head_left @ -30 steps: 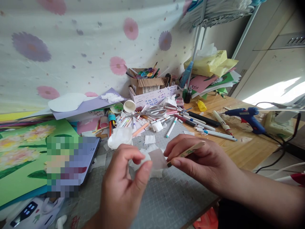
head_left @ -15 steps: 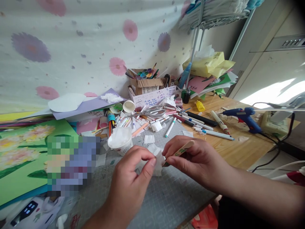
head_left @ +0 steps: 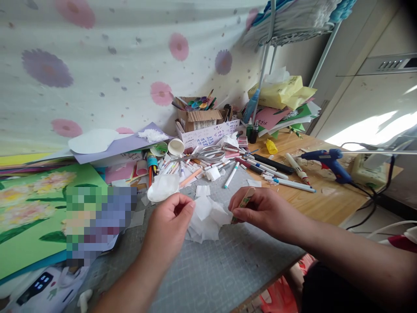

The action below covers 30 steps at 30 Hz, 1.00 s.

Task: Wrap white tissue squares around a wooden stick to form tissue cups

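In my right hand point(head_left: 257, 211) is a flat wooden craft stick point(head_left: 246, 198) with green marks, gripped between thumb and fingers and slanting upward. My left hand point(head_left: 174, 217) is closed in a pinch, thumb against forefinger; whatever is between the tips, if anything, is too small to make out. Between the two hands, a loose heap of thin white paper pieces point(head_left: 206, 219) lies on the grey cutting mat point(head_left: 195, 274). Just behind my left hand stands a white paper cup point(head_left: 163, 189) with white material at its top.
Markers point(head_left: 231, 174), scissors point(head_left: 210, 153) and a cardboard box point(head_left: 202, 119) crowd the back. A blue glue gun point(head_left: 325, 158) lies at right near a power strip point(head_left: 371, 171). Green flower artwork point(head_left: 35, 217) covers the left, above a white device point(head_left: 45, 287).
My left hand has moved left, away from my right hand, which has shifted slightly right with the stick. More of the white paper heap shows between them.
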Available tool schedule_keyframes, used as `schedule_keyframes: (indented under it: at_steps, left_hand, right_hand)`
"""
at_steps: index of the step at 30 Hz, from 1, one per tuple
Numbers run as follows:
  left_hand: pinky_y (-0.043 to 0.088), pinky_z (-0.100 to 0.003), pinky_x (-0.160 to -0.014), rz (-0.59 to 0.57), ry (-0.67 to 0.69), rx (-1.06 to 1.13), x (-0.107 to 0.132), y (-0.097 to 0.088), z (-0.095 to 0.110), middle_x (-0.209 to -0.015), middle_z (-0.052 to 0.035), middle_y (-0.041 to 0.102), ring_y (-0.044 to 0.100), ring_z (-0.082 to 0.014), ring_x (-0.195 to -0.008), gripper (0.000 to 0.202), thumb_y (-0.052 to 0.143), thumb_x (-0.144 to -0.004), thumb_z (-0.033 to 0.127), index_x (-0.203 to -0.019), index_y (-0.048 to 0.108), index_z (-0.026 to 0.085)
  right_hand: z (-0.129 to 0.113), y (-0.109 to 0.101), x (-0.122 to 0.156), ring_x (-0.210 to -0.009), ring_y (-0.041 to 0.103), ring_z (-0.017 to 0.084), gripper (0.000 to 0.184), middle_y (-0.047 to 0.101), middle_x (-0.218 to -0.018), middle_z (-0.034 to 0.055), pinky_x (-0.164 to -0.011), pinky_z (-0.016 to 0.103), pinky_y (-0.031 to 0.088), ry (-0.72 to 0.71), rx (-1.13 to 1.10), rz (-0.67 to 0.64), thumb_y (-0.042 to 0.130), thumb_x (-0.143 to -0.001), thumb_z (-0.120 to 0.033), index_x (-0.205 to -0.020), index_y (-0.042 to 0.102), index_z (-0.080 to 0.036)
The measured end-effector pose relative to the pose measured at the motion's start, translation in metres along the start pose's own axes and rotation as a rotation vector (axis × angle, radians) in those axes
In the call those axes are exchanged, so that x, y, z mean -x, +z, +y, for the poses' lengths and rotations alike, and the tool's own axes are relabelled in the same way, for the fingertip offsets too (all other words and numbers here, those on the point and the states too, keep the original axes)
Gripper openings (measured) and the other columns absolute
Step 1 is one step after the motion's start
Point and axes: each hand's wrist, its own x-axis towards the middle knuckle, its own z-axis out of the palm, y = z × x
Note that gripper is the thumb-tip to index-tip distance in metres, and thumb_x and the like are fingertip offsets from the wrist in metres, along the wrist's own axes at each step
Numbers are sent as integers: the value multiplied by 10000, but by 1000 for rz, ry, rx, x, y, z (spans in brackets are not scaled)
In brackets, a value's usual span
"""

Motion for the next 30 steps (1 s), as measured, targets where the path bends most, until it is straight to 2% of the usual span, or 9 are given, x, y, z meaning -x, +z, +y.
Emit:
schedule_keyframes:
  at_steps: [7,13,16,19,21,23,27,30]
  left_hand:
    - [317,-237,-479,58,-14,-181,-3,-4,0,-530,43,526,455,-148,-499,166,549,-778,330,-671,595,212]
    - [289,-233,-446,51,-17,-296,-7,-2,-7,-461,53,514,448,-143,-442,165,550,-757,311,-631,608,221]
    - [289,-236,-441,37,0,-324,-8,-2,-9,-458,67,479,445,-147,-433,141,547,-767,325,-741,649,231]
    - [299,-240,-457,53,35,-348,-8,-3,-8,-469,91,412,431,-152,-440,231,532,-793,335,-981,636,250]
    - [313,-241,-475,74,86,-367,-6,-4,-7,-488,95,405,433,-151,-452,259,517,-813,328,-1047,605,259]
    - [328,-241,-490,99,140,-373,-3,-4,-5,-499,93,407,439,-148,-463,223,506,-828,320,-1020,600,258]
    - [339,-238,-480,80,165,-305,3,-1,-4,-526,74,460,449,-142,-473,158,503,-836,341,-882,617,242]
    - [337,-238,-464,3,157,-250,7,3,-3,-560,54,510,465,-142,-485,171,494,-838,349,-815,618,232]
  right_hand:
    - [4,-1,-10,-612,597,132,64,666,-686,30,-554,222,454,84,188,-86,578,-785,-152,-773,640,-139]
    - [7,1,-17,-584,609,132,68,681,-638,13,-542,216,450,69,178,-149,589,-780,-152,-748,648,-152]
    - [11,8,-24,-629,616,143,59,678,-699,25,-576,237,464,30,189,-76,593,-789,-169,-760,643,-162]
    - [18,7,-32,-828,626,177,49,675,-902,65,-743,290,486,-25,215,56,598,-801,-195,-769,628,-171]
    - [23,-1,-37,-930,609,194,72,656,-996,80,-826,318,473,-41,236,118,579,-825,-224,-790,618,-175]
    - [28,-14,-38,-901,616,202,105,660,-970,89,-800,329,482,-17,268,129,556,-839,-247,-825,622,-167]
    - [32,-41,-26,-689,636,180,108,688,-752,51,-655,288,492,57,343,-39,597,-796,-237,-793,665,-153]
    - [33,-51,-14,-732,644,184,86,707,-817,55,-696,284,486,56,406,-128,624,-772,-200,-799,691,-155]
